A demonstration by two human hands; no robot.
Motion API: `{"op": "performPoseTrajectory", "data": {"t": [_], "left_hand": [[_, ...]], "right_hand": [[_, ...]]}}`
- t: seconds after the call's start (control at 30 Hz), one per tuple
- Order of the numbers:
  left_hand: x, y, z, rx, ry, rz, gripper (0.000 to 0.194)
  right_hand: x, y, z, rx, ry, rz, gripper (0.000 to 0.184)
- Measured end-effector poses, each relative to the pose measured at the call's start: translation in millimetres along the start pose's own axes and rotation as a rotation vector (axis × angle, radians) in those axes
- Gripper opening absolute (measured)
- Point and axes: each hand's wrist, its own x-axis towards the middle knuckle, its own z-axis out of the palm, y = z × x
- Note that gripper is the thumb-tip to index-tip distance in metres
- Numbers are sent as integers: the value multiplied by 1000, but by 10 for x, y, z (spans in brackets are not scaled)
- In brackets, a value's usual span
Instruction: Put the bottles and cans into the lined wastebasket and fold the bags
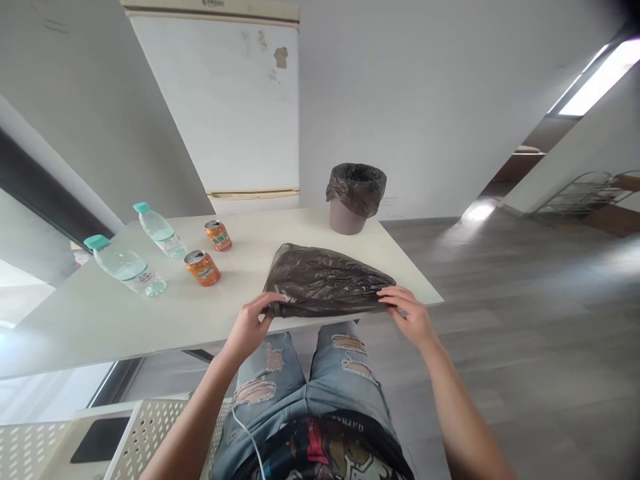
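A crumpled black garbage bag (327, 277) lies along the near edge of the white table. My left hand (255, 320) grips its near left corner, thumb below and fingers on top. At its right corner, my right hand (407, 313) pinches the plastic in the same way. The bag is stretched between both hands, its near edge folded at the table's rim. Behind it stands a small mauve trash can (347, 219), its rim covered by a dark bag liner (357, 190).
Two orange soda cans (203, 268) stand left of the bag. Farther left are two clear bottles (131, 270) with teal caps. The white table (90, 327) runs left, a white refrigerator (235, 100) stands behind it, and a perforated white basket (150, 427) sits at the lower left.
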Motion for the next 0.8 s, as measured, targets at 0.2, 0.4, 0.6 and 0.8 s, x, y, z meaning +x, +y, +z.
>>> {"op": "performPoseTrajectory", "data": {"t": [0.2, 0.4, 0.6, 0.8], "left_hand": [[968, -283, -96, 179, 72, -288, 32], [1633, -705, 59, 308, 50, -362, 24], [1498, -932, 197, 414, 54, -442, 35], [1256, -880, 126, 489, 108, -416, 45]], "right_hand": [[617, -30, 81, -64, 24, 388, 36], [1006, 259, 369, -231, -116, 546, 36], [940, 370, 623, -282, -134, 595, 26], [892, 132, 482, -359, 12, 271, 44]]}}
